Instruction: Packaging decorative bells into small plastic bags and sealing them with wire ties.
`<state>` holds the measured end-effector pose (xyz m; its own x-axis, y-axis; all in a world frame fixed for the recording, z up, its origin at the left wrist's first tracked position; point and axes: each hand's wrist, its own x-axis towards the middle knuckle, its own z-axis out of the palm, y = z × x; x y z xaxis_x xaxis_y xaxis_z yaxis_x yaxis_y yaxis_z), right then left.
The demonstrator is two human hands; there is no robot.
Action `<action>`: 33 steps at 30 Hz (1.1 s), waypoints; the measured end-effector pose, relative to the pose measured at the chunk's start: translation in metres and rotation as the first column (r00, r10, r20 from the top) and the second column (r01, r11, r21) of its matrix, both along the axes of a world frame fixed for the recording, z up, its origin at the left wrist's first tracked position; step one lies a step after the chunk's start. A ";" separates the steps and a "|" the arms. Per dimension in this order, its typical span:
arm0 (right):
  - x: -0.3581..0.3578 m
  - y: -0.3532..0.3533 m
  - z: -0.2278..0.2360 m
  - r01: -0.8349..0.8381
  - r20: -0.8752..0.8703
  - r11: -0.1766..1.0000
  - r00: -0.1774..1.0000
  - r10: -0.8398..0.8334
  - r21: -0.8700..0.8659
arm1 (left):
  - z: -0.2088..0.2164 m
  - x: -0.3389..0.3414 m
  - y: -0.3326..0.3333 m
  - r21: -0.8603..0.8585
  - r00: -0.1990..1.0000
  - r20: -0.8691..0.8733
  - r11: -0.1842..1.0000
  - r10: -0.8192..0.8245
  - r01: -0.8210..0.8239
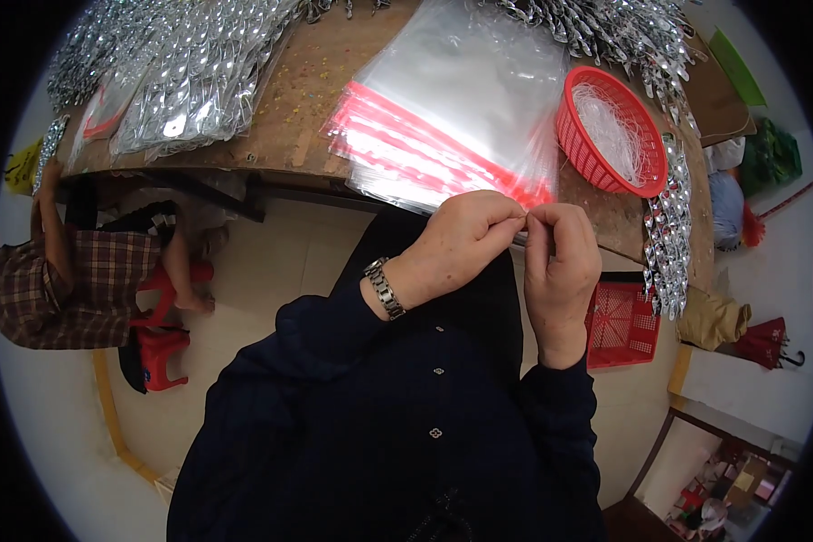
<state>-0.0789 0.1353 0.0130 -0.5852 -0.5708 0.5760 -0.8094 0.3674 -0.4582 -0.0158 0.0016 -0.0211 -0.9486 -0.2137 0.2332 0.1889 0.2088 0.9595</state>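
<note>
My left hand [461, 242], with a metal watch [384, 289] on its wrist, is closed in a pinch. My right hand [565, 266] is pinched too, its fingertips meeting those of the left. What they hold, if anything, is too small to make out. Both hands are at the table's front edge, just in front of a stack of clear plastic bags [461, 81] with red-pink strips. To the right of the stack stands a red plastic basket [619, 181] holding a tangle of thin clear threads [608, 131].
Silver twisted ornaments [199, 77] in clear bags cover the wooden table's [312, 86] left side. More silver strands [668, 235] hang off its right edge, above a red crate [621, 325]. A person in a checked shirt [72, 289] sits at left, near a red stool [161, 352].
</note>
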 end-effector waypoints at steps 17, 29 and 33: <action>-0.011 0.013 -0.008 0.012 0.775 0.904 0.519 0.360 -0.428 | 0.003 0.001 -0.005 0.336 0.985 0.092 0.935 -0.149 0.110; -0.033 0.032 0.009 0.125 0.604 0.591 0.187 0.775 -0.797 | 0.005 0.005 -0.008 0.265 0.991 0.042 0.958 -0.125 0.110; -0.067 0.057 0.009 0.198 0.544 0.508 0.248 0.802 -0.839 | 0.007 0.008 -0.010 0.261 0.990 0.018 0.957 -0.137 0.128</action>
